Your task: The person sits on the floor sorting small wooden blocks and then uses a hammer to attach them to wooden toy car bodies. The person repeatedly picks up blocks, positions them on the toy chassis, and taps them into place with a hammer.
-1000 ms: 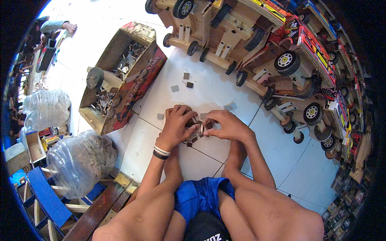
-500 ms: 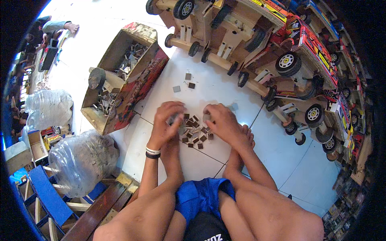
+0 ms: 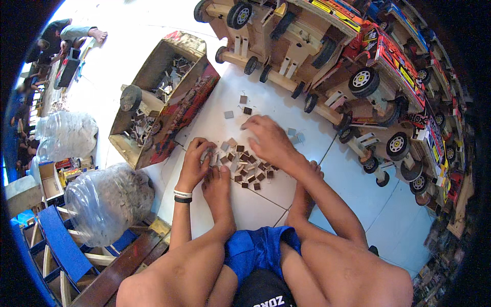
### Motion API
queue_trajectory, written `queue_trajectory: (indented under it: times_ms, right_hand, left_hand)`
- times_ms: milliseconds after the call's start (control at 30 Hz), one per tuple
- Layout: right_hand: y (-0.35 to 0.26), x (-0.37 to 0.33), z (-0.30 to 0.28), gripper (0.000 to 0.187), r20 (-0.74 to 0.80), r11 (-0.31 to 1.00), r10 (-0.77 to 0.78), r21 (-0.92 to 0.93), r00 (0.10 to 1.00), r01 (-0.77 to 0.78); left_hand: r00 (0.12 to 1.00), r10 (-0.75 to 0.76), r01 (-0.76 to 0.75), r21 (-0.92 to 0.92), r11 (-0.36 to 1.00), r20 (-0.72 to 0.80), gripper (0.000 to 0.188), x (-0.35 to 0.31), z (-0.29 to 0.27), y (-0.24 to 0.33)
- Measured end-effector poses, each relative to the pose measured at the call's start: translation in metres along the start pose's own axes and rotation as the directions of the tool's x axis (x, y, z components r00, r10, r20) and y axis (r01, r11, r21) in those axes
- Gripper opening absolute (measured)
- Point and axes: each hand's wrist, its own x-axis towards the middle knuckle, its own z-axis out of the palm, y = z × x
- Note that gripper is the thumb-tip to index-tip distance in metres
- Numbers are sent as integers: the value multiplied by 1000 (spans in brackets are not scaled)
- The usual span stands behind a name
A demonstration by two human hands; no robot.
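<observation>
Two bare knees and blue shorts (image 3: 258, 248) are filling the lower edge, person sitting on the white tiled floor (image 3: 358, 204). Left hand (image 3: 197, 162), wristbands on wrist, is curling its fingers down onto the near-left edge of a pile of small brown squares (image 3: 248, 165) lying on the tile between the feet; whether it is pinching one, cannot tell. Right hand (image 3: 268, 140) is lying spread, palm down, over the pile's far right side, fingers reaching toward three loose squares (image 3: 240, 106) lying farther out. Left of these an open cardboard box (image 3: 163, 97) is holding more small parts. Beyond, wooden toy trucks (image 3: 327, 56) with black wheels are lying stacked. Clear plastic bags (image 3: 105, 197) are sitting far left.
</observation>
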Motion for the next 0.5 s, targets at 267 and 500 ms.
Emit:
queue_trajectory:
  times_ms: [267, 500]
  right_hand:
    - [-7, 33, 62, 40, 303, 946, -213, -174, 929, 274]
    - [3, 28, 29, 14, -56, 724, 37, 690, 998, 12]
  left_hand:
    - [995, 99, -95, 125, 988, -20, 41, -14, -3, 1]
    - [976, -147, 123, -154, 981, -160, 25, -25, -1, 10]
